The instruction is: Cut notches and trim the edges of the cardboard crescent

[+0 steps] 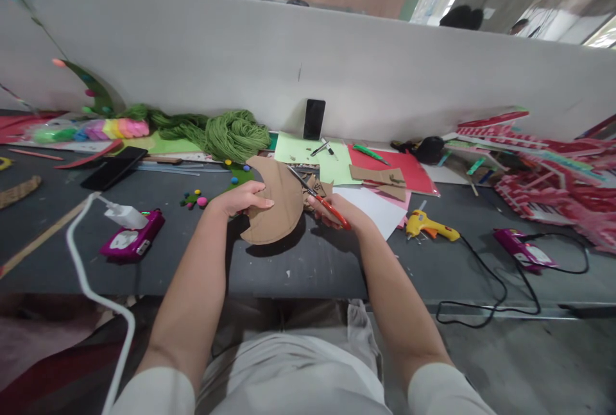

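A brown cardboard crescent (282, 210) is held up a little above the dark table. My left hand (244, 198) grips its inner, left side, the thumb lying on top of the board. In my right hand (334, 210) is a pair of red-handled scissors (332, 211). Their blades point up and left, by the crescent's right edge; whether they touch the board I cannot tell. Some cardboard scraps (317, 185) lie behind the scissors. To the left of the crescent are a few small coloured pompoms (195, 199).
Green yarn (235, 136) is heaped at the back, beside a phone (314, 118) leaning on the white partition. A yellow glue gun (430, 227) lies to the right, its cord hanging past the table edge. Purple power sockets (132, 235) with a white cable sit at left.
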Demonstrator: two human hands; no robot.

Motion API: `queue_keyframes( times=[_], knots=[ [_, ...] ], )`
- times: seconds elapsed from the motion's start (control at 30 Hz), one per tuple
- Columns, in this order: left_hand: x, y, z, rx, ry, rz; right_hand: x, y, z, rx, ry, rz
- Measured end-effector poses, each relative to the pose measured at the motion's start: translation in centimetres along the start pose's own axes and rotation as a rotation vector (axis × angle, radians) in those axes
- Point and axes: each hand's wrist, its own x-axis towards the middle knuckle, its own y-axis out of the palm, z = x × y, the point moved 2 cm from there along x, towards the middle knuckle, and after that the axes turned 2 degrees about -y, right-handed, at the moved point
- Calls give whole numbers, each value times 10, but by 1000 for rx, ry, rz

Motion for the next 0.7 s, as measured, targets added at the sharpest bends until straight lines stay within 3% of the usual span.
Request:
queue_keyframes(
  times=[0.27,0.47,0.6,0.7],
  knots=[
    [1,3,-2,29,13,21,-13,-2,11,-30,-14,36],
    [4,-2,2,8,57,-36,-8,-1,12,-26,-4,-6],
    [13,-2,3,-84,146,-232,-4,-2,12,-3,24,-97],
    [19,1,2,-193,183,-418,0,3,11,-5,25,-73]
  ],
)
